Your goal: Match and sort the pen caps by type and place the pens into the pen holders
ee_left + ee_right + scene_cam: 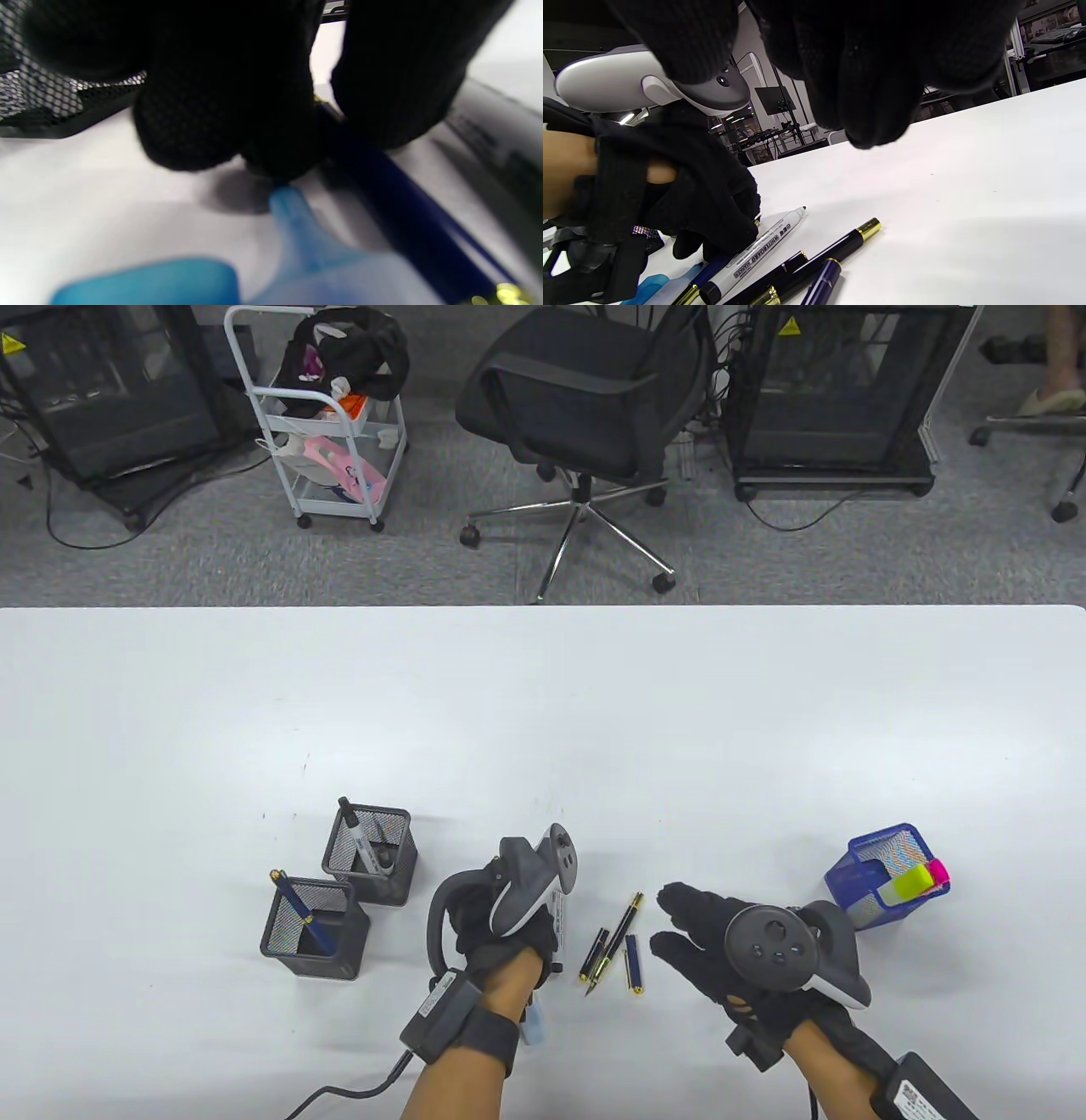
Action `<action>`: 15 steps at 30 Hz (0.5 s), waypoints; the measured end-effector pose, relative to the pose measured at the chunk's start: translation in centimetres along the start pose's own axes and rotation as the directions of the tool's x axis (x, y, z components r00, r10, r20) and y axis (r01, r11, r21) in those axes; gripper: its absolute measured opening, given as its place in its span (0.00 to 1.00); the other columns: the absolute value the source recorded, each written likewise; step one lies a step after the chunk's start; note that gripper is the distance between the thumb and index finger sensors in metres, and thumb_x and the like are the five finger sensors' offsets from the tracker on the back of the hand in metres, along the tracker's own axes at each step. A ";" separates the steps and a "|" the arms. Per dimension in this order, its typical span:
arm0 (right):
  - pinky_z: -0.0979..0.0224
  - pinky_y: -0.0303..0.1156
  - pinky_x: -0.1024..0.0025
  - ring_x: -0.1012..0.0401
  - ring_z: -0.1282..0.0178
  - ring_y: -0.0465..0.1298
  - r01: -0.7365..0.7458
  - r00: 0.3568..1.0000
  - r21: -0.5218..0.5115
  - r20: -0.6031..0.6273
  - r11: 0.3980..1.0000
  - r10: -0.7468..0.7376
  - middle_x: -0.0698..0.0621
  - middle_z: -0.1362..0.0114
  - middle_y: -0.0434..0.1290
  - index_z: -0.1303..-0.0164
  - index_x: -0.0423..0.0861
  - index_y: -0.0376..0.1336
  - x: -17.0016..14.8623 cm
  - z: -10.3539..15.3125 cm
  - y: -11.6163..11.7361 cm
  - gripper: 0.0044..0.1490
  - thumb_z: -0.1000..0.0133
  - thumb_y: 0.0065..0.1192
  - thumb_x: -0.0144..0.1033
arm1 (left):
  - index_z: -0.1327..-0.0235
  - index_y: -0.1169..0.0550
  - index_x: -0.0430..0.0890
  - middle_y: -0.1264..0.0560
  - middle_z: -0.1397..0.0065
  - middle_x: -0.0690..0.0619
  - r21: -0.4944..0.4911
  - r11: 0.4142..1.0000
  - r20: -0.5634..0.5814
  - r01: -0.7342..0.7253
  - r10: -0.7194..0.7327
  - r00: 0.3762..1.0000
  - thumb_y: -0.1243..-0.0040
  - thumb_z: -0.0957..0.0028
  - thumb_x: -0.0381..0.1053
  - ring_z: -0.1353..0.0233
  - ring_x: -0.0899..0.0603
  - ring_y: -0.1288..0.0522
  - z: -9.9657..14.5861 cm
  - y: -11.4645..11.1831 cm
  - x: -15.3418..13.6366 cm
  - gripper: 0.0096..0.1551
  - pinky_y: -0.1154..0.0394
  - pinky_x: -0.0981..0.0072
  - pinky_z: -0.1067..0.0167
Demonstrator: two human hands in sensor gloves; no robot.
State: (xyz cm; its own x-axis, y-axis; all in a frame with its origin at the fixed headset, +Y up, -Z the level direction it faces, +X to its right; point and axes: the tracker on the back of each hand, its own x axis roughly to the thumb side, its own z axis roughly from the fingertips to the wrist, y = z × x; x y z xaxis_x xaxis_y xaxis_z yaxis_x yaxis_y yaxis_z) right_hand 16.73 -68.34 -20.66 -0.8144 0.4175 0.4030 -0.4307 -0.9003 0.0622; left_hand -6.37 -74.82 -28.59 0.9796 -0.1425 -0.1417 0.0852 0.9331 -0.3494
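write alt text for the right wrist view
A gloved left hand reaches down onto a blue pen beside a whiteboard marker, a black-and-gold pen and a blue cap on a white table. Right-hand fingertips hang above.

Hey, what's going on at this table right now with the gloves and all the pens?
A person in sensor gloves is sorting pens on a white table. The left hand is down on a cluster of pens, its fingers on a dark blue pen beside a whiteboard marker and a blue highlighter. The right hand hovers open near the black pen and loose caps. Two black mesh holders each hold one pen; a blue holder holds highlighters.
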 end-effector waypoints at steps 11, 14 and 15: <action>0.47 0.83 0.55 0.49 0.52 0.88 -0.016 1.000 0.018 -0.010 1.000 0.016 0.38 0.42 0.82 0.37 0.40 0.66 0.0 -0.1 0.3 0.40 0.52 0.68 0.55 | 0.42 0.17 0.37 0.08 0.57 0.44 -0.007 0.995 -0.086 -0.096 0.095 0.992 0.19 0.59 0.54 0.64 0.45 0.08 -0.2 0.0 -0.1 0.35 0.16 0.41 0.58; 0.47 0.83 0.54 0.48 0.52 0.88 -0.021 1.000 0.025 -0.010 0.999 0.021 0.38 0.42 0.82 0.37 0.41 0.66 0.0 -0.1 0.4 0.40 0.52 0.69 0.55 | 0.43 0.17 0.37 0.08 0.55 0.43 0.024 0.990 -0.075 -0.139 0.140 0.987 0.20 0.58 0.53 0.63 0.44 0.08 0.2 0.0 -0.2 0.33 0.16 0.40 0.57; 0.47 0.83 0.54 0.48 0.52 0.88 -0.025 1.000 0.027 -0.009 0.999 0.025 0.38 0.42 0.82 0.37 0.40 0.66 0.0 -0.1 0.4 0.40 0.52 0.69 0.55 | 0.43 0.17 0.37 0.09 0.54 0.43 0.053 0.982 -0.070 -0.179 0.183 0.981 0.20 0.58 0.53 0.62 0.44 0.08 0.3 0.1 -0.4 0.33 0.17 0.39 0.56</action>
State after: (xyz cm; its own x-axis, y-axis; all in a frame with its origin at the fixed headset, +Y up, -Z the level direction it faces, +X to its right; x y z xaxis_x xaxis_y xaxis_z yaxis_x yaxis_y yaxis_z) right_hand 16.49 -68.68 -20.75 -0.8285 0.3959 0.3959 -0.3999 -0.9134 0.0765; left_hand -6.75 -74.57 -28.25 0.9636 0.0080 -0.2674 -0.0824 0.9598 -0.2684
